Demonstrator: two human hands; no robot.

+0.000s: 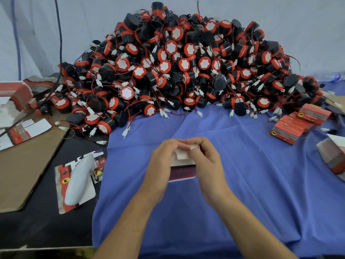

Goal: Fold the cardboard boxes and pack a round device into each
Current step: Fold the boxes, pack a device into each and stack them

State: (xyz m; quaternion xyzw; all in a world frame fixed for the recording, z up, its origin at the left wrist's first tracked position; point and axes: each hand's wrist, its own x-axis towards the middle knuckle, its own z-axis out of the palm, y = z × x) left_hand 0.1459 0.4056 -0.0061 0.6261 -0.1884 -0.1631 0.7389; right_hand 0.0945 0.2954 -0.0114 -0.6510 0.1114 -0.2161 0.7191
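Head view: left hand (162, 160) and right hand (204, 159) are pinching white flaps of a rectangular cardboard box (182, 170) over creased blue cloth (242, 184).

Lighting: bright, even, diffuse. Shadows: faint and soft-edged, in the folds of the blue cloth (242, 184). Distortion: wide-angle bowing toward the edges. Focus: centre fairly sharp; stack of boxes (332, 157) at right edge smeared.

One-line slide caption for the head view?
Left hand and right hand pinch the white flap of a red cardboard box above blue cloth, round devices heaped behind.
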